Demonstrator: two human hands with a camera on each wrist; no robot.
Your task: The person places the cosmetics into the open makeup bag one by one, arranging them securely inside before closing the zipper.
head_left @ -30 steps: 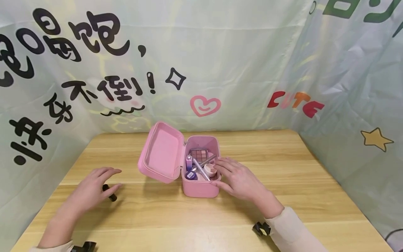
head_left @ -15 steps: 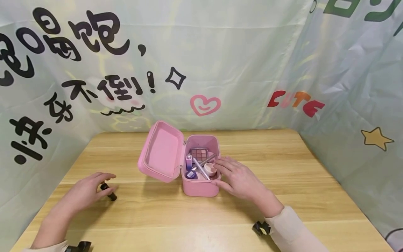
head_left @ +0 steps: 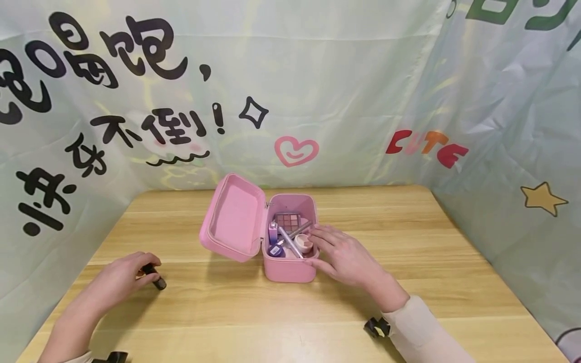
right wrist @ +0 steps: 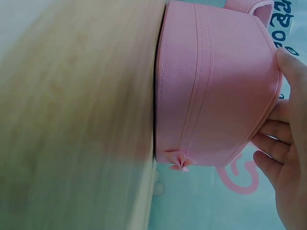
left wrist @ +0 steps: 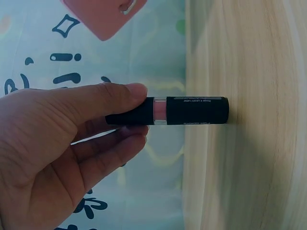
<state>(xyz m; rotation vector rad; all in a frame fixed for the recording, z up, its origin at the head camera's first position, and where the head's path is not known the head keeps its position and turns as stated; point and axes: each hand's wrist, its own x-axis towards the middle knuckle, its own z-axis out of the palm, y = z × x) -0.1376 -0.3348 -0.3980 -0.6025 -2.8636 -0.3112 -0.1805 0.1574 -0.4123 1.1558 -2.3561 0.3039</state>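
tube (left wrist: 201, 111): black, pink band, pale print
case (head_left: 289, 273): pink inside and out, pink bow (right wrist: 179, 161)
palette (head_left: 288, 222): grid of brown and pink pans
round jar (head_left: 275, 251): dark blue, whitish label
table (head_left: 317, 322): light wood, streaky grain
backdrop (head_left: 345, 91): pale green, black lettering (head_left: 217, 115), pink heart (head_left: 297, 153), yellow star (head_left: 543, 199)
sleeve (head_left: 422, 322): cream

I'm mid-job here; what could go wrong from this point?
The left hand pinches the black tube near one end, so a bump on its free end might twist it loose. The open lid of the pink case juts toward that side and could get knocked. The right hand touches the case; pressing hard might tip it, shifting the cosmetics inside.
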